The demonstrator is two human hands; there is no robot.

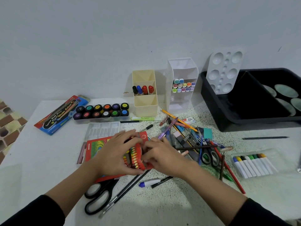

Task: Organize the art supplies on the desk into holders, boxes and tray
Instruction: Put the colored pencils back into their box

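Both hands meet at the desk's middle on a small red crayon box (135, 158) with printed crayons. My left hand (117, 154) grips its left side and top. My right hand (161, 155) holds its right end, fingers curled over it. Under the box lies a larger red and green flat pack (96, 146). A cream holder (145, 93) with markers and a white holder (183, 85) with pastel markers stand at the back. A black tray (244, 101) holding a white palette (224, 72) sits at the far right.
A heap of pencils, pens, erasers and small scissors (192, 137) lies right of my hands. Large black scissors (99, 196) and brushes (128, 188) are in front. Paint pots (101, 110), a blue watercolour box (60, 115) and a marker set (254, 163) lie around.
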